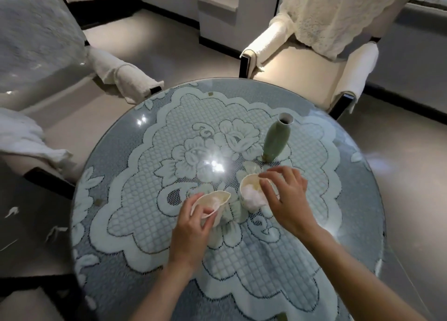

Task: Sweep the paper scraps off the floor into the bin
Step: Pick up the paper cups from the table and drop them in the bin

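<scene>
Two white paper cups stand on a round glass-topped table (116,260) over a lace cloth. My left hand (193,226) grips the left cup (212,203), which is squashed and tilted, with crumpled white paper inside. My right hand (283,194) rests on the rim of the right cup (249,194), which stands upright with a wad of white paper in it. A few white paper scraps (12,211) lie on the dark floor at the left, another scrap (56,231) close to the table's edge. No bin or broom is in view.
A slim green vase (275,141) stands just behind the right cup. Armchairs with white towel covers surround the table: one at far right (314,73), one at left (48,78). A white pedestal (217,11) stands at the back wall.
</scene>
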`<state>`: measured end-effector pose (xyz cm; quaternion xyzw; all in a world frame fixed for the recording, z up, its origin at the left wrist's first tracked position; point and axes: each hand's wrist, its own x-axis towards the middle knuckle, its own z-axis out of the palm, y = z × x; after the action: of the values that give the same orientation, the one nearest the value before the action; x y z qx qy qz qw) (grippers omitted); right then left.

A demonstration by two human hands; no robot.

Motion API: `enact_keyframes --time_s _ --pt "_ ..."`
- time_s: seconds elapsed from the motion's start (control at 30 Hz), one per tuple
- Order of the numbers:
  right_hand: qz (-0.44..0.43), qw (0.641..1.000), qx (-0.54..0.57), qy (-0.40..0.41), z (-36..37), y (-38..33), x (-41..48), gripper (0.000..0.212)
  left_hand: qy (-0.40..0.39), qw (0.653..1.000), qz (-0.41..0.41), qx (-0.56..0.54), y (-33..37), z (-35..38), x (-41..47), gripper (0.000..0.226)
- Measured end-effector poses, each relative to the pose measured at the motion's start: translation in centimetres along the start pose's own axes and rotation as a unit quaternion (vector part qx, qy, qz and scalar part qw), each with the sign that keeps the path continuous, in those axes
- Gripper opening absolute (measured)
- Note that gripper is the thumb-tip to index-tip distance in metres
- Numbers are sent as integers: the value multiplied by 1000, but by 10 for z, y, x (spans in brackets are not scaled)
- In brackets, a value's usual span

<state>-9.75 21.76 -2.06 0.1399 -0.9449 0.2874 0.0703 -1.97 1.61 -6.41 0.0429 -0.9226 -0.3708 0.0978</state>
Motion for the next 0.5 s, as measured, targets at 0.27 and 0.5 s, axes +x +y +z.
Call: enact_keyframes --time_s 0.27,0.5 --pt "-68 984 -92 -137 5 5 0 97 26 998 -53 21 18 2 -4 21" --pt "27 981 52 -183 19 7 6 108 61 995 -83 -7 34 0 -2 29"
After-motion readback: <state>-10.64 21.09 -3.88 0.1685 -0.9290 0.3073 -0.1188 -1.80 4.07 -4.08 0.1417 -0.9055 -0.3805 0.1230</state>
